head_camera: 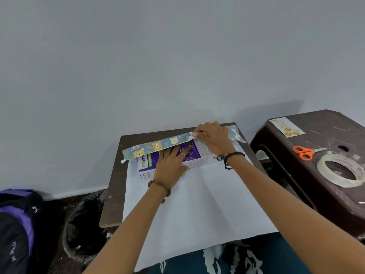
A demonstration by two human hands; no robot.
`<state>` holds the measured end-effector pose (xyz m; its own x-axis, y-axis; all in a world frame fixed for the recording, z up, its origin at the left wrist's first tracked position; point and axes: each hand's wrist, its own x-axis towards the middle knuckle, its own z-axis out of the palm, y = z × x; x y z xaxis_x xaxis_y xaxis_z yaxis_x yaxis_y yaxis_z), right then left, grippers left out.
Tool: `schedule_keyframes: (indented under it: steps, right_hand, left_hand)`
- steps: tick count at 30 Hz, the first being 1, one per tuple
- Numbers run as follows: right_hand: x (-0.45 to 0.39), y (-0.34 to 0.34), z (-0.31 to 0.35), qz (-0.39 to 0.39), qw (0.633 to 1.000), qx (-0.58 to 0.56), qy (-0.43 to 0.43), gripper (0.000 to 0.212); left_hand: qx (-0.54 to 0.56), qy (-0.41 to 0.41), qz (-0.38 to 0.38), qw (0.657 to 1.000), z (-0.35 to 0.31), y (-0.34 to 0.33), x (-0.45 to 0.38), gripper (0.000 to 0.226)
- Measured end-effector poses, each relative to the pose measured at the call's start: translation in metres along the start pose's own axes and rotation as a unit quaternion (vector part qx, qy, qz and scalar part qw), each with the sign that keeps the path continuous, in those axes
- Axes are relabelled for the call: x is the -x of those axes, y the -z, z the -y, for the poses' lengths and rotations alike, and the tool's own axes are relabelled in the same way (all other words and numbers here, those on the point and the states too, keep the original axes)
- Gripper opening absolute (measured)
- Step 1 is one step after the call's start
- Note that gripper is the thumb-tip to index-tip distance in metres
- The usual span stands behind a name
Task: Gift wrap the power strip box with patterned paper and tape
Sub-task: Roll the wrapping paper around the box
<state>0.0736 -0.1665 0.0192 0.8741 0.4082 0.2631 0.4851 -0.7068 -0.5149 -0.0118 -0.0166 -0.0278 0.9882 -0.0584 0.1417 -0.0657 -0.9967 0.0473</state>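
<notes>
Pale grey wall behind a small dark brown tabletop (pixel 114 186), covered by wrapping paper lying white side up (pixel 199 204). Purple-and-white power strip box (pixel 194 158) flat on the paper's far part, under both hands. Left hand (pixel 170 165) spread flat, fingers straight, pressing the box top. Right hand (pixel 213 138) curled, pinching the bear-patterned folded edge of the paper (pixel 158 146) just beyond the box. Well to the right of the right hand, on a dark brown plastic stool (pixel 296 184): orange-handled scissors (pixel 305 152) and a clear tape roll (pixel 340 170).
</notes>
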Motion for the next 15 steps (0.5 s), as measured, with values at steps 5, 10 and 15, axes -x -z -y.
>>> schedule_keyframes:
  steps: [5,10,15]
  right_hand:
    - [0.015,-0.002,0.003,0.016,1.000,-0.007,-0.001,0.021]
    - [0.034,-0.011,0.003,0.065,0.997,0.035,0.027,0.025]
    - [0.046,-0.014,0.000,0.063,0.997,0.027,0.038,0.020]
  left_hand:
    - [-0.012,0.008,-0.051,0.999,-0.015,-0.005,0.014,0.062]
    - [-0.056,-0.061,-0.216,0.973,-0.031,-0.009,0.034,0.049]
    - [-0.028,-0.115,-0.143,0.983,-0.032,-0.012,0.037,0.041]
